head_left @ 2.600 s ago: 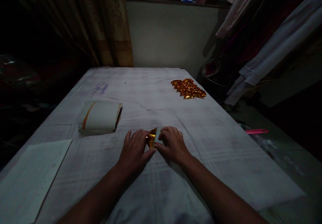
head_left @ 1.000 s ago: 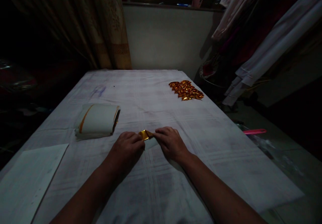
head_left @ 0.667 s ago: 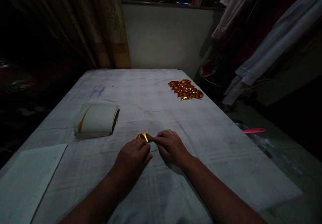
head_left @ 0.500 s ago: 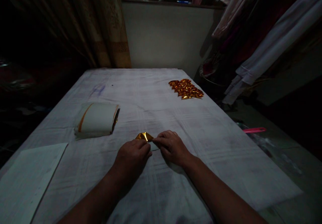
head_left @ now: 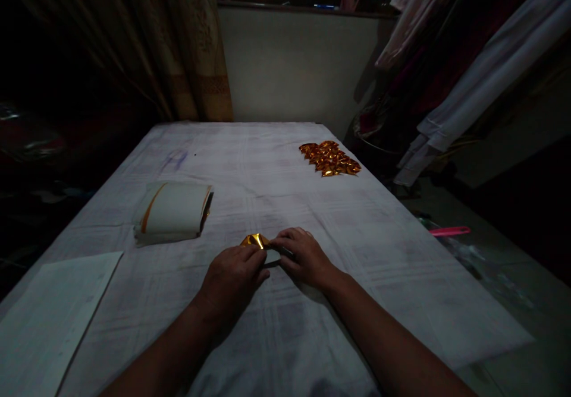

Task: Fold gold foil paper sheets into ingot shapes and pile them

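Note:
A small piece of gold foil paper (head_left: 254, 240) is pinched between my two hands just above the white cloth-covered table (head_left: 276, 189). My left hand (head_left: 232, 275) is closed on its near left side. My right hand (head_left: 303, 257) is closed on its right end, fingertips meeting the left hand's. Most of the foil is hidden by my fingers; a white underside shows below it.
A heap of several folded gold foil pieces (head_left: 330, 158) lies at the far right of the table. A stack of white-backed foil sheets (head_left: 173, 213) sits to the left. A white sheet (head_left: 49, 320) lies at the near left corner. Clothes (head_left: 468, 76) hang at the right.
The foil stood up as a pointed flap between my hands; now it is folded down into a smaller rounded shape. Both hands stayed close together and shifted only slightly.

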Demonstrator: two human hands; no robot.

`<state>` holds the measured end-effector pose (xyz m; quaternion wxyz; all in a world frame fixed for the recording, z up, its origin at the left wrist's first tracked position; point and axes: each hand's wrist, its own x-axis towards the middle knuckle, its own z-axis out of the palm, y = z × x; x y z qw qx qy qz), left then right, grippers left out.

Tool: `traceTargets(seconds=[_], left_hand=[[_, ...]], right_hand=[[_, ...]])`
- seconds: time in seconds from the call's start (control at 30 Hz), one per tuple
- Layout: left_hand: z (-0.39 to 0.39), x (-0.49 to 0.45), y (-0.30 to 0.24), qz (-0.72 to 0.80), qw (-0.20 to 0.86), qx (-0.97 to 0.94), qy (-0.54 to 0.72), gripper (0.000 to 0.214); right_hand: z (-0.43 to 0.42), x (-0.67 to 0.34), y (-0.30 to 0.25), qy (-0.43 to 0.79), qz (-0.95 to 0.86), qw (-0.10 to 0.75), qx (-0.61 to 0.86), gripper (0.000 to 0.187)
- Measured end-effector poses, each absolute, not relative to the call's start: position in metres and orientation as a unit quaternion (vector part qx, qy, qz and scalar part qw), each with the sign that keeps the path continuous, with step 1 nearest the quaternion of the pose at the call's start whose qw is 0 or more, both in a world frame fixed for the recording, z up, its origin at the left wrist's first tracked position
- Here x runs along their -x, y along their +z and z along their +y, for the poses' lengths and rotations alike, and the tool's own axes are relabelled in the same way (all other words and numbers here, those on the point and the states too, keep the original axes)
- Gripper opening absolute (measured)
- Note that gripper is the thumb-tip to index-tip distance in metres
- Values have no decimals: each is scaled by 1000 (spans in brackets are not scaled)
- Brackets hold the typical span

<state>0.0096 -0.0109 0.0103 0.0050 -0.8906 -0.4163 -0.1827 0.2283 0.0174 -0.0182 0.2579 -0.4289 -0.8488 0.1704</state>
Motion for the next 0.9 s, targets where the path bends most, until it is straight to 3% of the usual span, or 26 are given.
traceTargets(seconds=[0.13,0.37,0.9], left_hand=[[-12,-12,9,-414,33,886,-208,5],[-12,-5,5,-382,44,889,-247,19],[-20,-7,8,-406,31,882,-239,23]], right_hand=[[17,-226,-17,156,-854,261,422,41],[18,-232,-27,163,-846,325,391,20],[17,-224,-19,188,-844,298,404,5]])
